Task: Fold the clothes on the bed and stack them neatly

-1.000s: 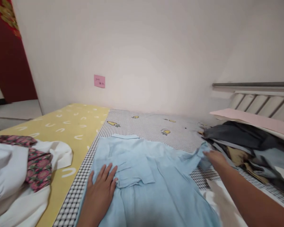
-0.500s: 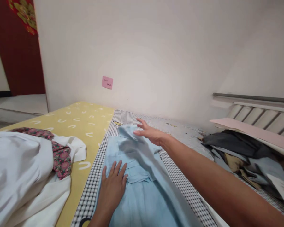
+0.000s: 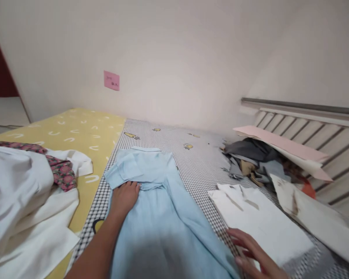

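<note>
A light blue long-sleeved shirt (image 3: pixel 159 217) lies lengthwise on the checked bedding, one sleeve folded across its upper part. The other sleeve (image 3: pixel 192 209) stretches down along the right side. My left hand (image 3: pixel 125 197) rests flat on the shirt at the lower edge of the folded sleeve, where its fingertips are partly covered. At the lower right, my right hand (image 3: pixel 251 252) is open, fingers apart and slightly bent. It hovers between the end of the loose sleeve and a folded white garment (image 3: pixel 264 217), with nothing visible in it.
White clothes (image 3: pixel 20 186) with a floral cloth (image 3: pixel 62 172) are heaped at left on the yellow bedding (image 3: pixel 75 131). Dark clothes (image 3: pixel 250 151) lie at right under a pink board (image 3: pixel 282 143), beside a white radiator (image 3: pixel 296 128). A pink note (image 3: pixel 111 80) is on the wall.
My right hand has moved from above the shirt's collar down to the lower right. My left hand has shifted slightly to the left. The view has turned right, revealing the folded white garment.
</note>
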Motion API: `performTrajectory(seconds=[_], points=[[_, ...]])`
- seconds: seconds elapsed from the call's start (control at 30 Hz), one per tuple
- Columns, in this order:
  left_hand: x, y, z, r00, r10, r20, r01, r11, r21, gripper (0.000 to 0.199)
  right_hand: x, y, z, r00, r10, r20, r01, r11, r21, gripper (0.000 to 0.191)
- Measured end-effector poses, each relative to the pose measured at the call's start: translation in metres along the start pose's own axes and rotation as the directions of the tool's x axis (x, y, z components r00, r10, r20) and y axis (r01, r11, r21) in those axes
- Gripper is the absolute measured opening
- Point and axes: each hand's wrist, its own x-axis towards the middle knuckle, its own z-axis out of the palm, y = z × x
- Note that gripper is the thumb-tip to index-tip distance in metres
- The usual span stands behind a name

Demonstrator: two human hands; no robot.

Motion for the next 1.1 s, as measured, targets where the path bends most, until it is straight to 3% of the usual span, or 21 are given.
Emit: performTrajectory(seconds=[0.1,0.2,0.33,0.47,0.57,0.67,0.73,0.8,0.87,0.93,1.0,1.1], points=[[-0.005,0.006,-0.009,0.999,0.004,0.052,-0.005,1.0,0.01,0.046,-0.033,0.036,0.023,1.0,0.027,-0.012,-0.027,1.0,-0.01,0.07],[-0.024,0.015,-0.022,0.996,0.019,0.092,-0.018,1.0,-0.007,0.05,-0.029,0.044,0.043,0.998,0.062,-0.032,-0.064,0.997,-0.05,0.066],[-0.069,0.032,-0.04,0.988,0.112,0.102,-0.099,0.987,-0.129,0.041,-0.012,0.021,0.053,0.987,0.013,-0.162,-0.008,1.0,0.028,0.019],[-0.118,0.058,-0.053,0.987,0.158,0.023,-0.143,0.943,-0.3,0.042,-0.018,-0.016,0.05,0.957,-0.049,-0.285,0.099,0.982,0.161,0.018],[-0.146,0.088,-0.057,0.991,0.13,-0.012,-0.124,0.907,-0.402,0.044,-0.037,-0.038,0.055,0.921,-0.193,-0.338,0.222,0.974,0.048,0.012],[-0.168,0.124,-0.055,0.995,0.098,0.012,-0.073,0.813,-0.578,0.041,-0.059,-0.045,0.068,0.924,-0.321,-0.211,0.294,0.944,-0.148,0.011],[-0.182,0.145,-0.051,0.996,0.048,0.077,0.015,0.753,-0.658,0.041,-0.074,-0.04,0.078,0.951,-0.309,0.012,0.305,0.931,-0.202,0.028],[-0.197,0.161,-0.046,0.992,-0.009,0.129,0.093,0.743,-0.662,0.045,-0.087,-0.029,0.084,0.92,-0.262,0.292,0.31,0.941,-0.131,0.034],[-0.213,0.17,-0.042,0.988,-0.075,0.133,0.144,0.757,-0.638,0.045,-0.096,-0.014,0.082,0.875,-0.201,0.44,0.22,0.975,0.007,0.019],[-0.23,0.173,-0.04,0.98,-0.17,0.102,0.197,0.785,-0.587,0.042,-0.099,0.0,0.076,0.923,-0.106,0.371,0.054,0.987,0.148,0.013],[-0.245,0.173,-0.036,0.966,-0.244,0.09,0.257,0.838,-0.481,0.042,-0.096,0.013,0.071,0.986,0.017,0.166,-0.061,0.964,0.26,0.028],[-0.258,0.173,-0.03,0.948,-0.268,0.17,0.306,0.912,-0.274,0.048,-0.085,0.024,0.077,0.988,0.124,-0.089,-0.087,0.937,0.338,0.047]])
